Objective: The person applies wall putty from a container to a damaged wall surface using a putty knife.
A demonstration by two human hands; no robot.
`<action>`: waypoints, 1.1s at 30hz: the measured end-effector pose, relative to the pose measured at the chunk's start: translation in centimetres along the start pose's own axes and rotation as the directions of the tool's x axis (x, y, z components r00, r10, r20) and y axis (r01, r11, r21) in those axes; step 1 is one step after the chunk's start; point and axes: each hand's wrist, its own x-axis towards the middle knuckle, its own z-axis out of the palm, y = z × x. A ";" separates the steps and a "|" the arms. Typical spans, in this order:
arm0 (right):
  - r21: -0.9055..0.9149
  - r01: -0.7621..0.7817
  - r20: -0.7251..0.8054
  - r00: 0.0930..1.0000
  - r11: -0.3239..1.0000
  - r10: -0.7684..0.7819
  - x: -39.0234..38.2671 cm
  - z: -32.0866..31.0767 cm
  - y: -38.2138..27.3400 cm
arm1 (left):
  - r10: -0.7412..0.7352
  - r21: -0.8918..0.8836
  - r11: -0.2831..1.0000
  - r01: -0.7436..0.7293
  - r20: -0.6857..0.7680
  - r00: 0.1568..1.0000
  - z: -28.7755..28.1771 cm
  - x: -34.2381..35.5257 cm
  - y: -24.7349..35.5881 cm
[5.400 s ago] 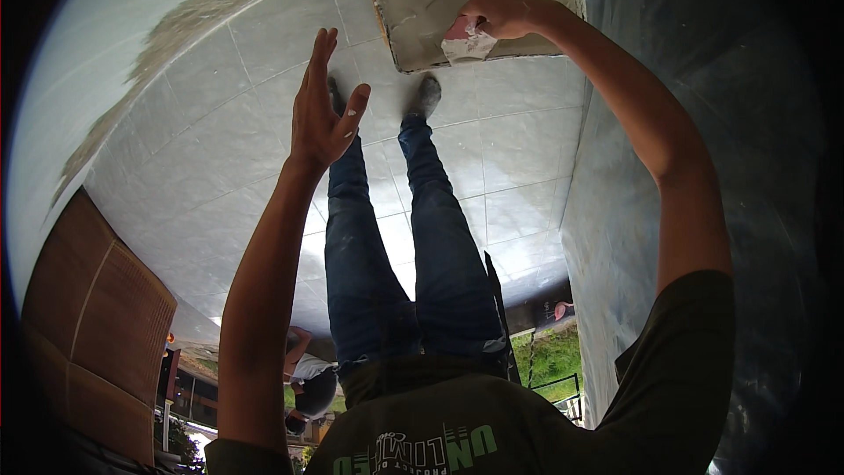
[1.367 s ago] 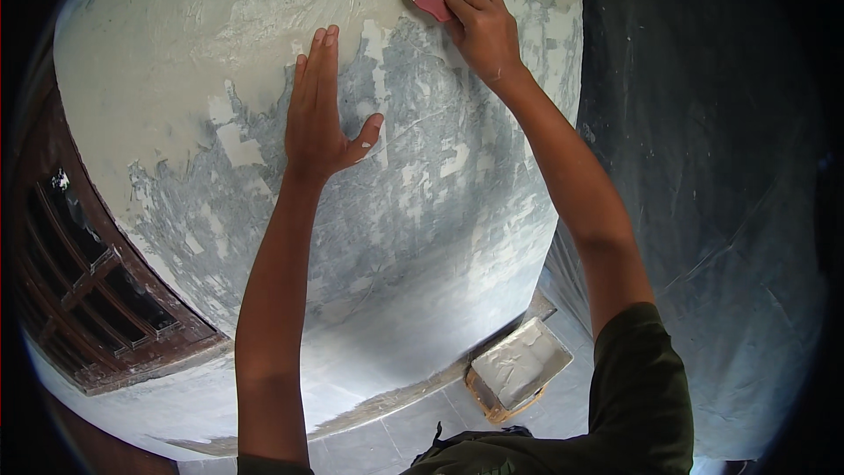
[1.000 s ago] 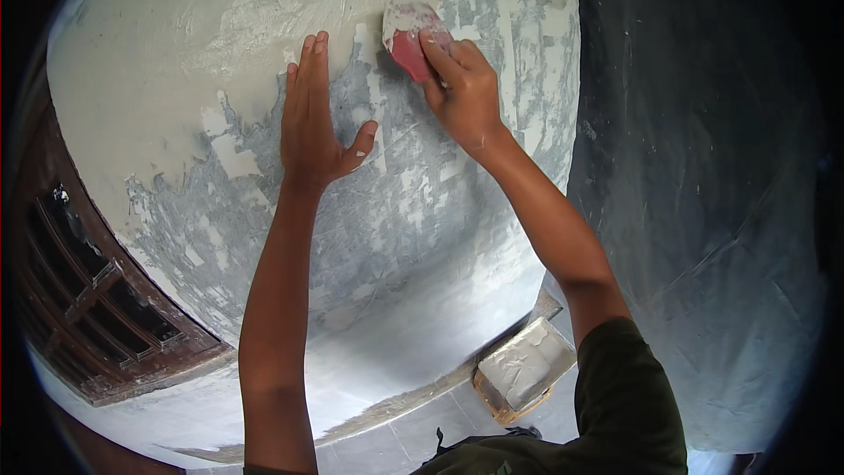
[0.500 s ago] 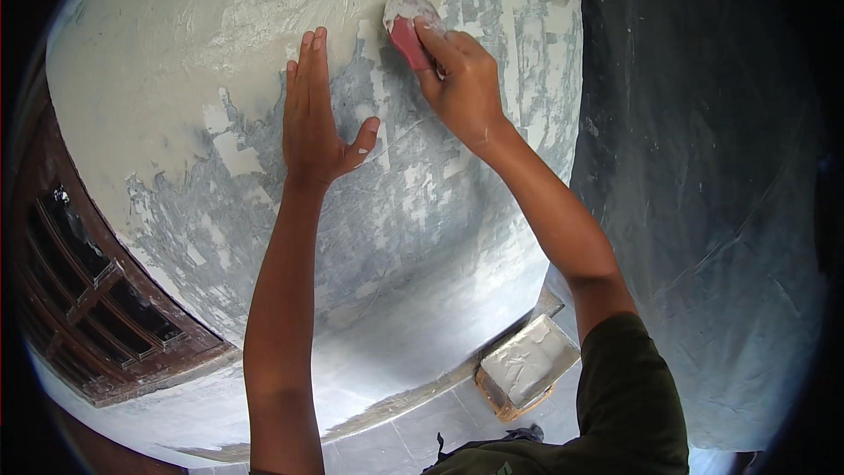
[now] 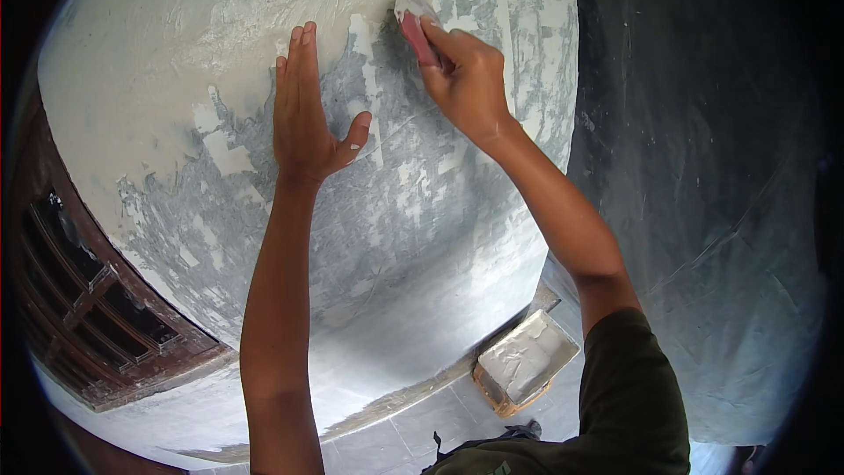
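Note:
My right hand (image 5: 470,84) grips a red putty knife (image 5: 418,38) whose blade is smeared with pale putty. The blade meets the wall (image 5: 413,185) high up, along the edge where smooth cream putty borders patchy grey. To its left, my left hand (image 5: 303,123) lies against the wall, fingers stretched upward and thumb held apart, with nothing in it. White flecks show on that thumb. The upper part of the wall carries wet-looking cream putty (image 5: 211,44); lower down, bluish grey shows through in streaks.
A box-shaped tub of pale putty (image 5: 532,354) stands on the grey tiled floor (image 5: 413,427) by the wall's foot, below my right arm. A brown wooden window frame (image 5: 110,299) is at left. A dark sheet-like surface (image 5: 694,203) fills the right side.
My right hand has shifted slightly right and down, and the putty knife's blade is turned more edge-on. The left hand keeps its flat pose and appears slightly farther left.

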 end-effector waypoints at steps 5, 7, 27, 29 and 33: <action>-0.373 0.243 -0.047 0.959 0.896 -0.279 7.0 0.7 6.5 | -0.003 -0.010 1.000 0.003 -0.023 1.000 0.9 -0.1 0.3; -0.360 0.203 -0.012 0.975 0.911 -0.222 4.2 1.5 6.1 | -0.016 -0.006 1.000 0.016 -0.019 1.000 0.9 -0.2 0.2; -0.032 0.078 0.096 0.993 0.996 -0.074 -5.6 2.7 -0.1 | -0.017 0.030 0.999 0.016 0.052 0.998 -0.1 -0.1 0.2; -0.020 0.080 -0.017 0.997 0.997 -0.080 -2.8 1.8 -0.8 | -0.015 0.018 1.000 0.014 0.056 0.998 -0.2 -0.1 0.3; -0.184 0.108 -0.199 0.969 0.977 -0.145 6.1 1.4 2.3 | -0.022 0.020 1.000 0.021 0.039 0.999 0.5 0.3 0.7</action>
